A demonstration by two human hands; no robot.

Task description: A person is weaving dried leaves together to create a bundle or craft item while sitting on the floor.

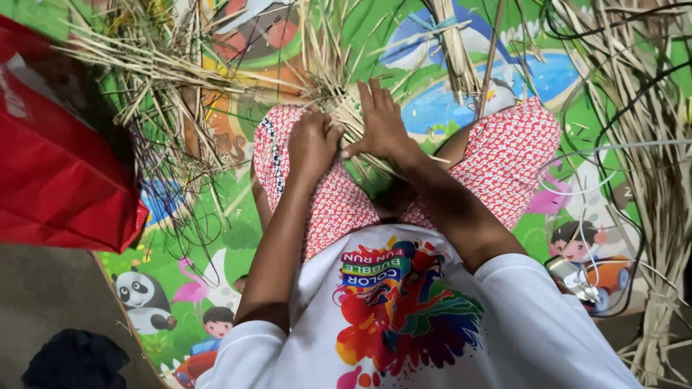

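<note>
**Dried straw worked on the lap, both hands closed in on one bundle**

A brightly printed play mat (216, 209) is spread over the floor, and on it everything is laid within arm's reach of the seated person. Loose heaps of dried straw (155, 79) are fanned out to the upper left, and longer strands (649, 144) are piled down the right edge, presumably so that fresh stalks can be drawn in from either side. A red bag (58, 166) is slumped at the left, partly on the mat. A tied sheaf (454, 50) is seen standing off at the top, just beyond the knees. Black and white cables (598, 180) are trailed across the right side of the mat, and a dark cloth (76, 360) is left at the bottom left corner, off the mat.

The legs are crossed, and the red patterned trousers (504, 158) are made into a working surface, no counter being in view. The straw bundle (342, 108) is rested between the knees, where it can be pinned down.

The left hand (313, 144) is curled tight in a closed grip at the bundle's near end, though the stalks inside the fist are hidden. The right hand (382, 122) is laid flat and open, fingers stretched forward, pressed on top of the bundle just beside the left. The bundle is thus lying directly beneath and ahead of both hands, fanning away from them.
</note>
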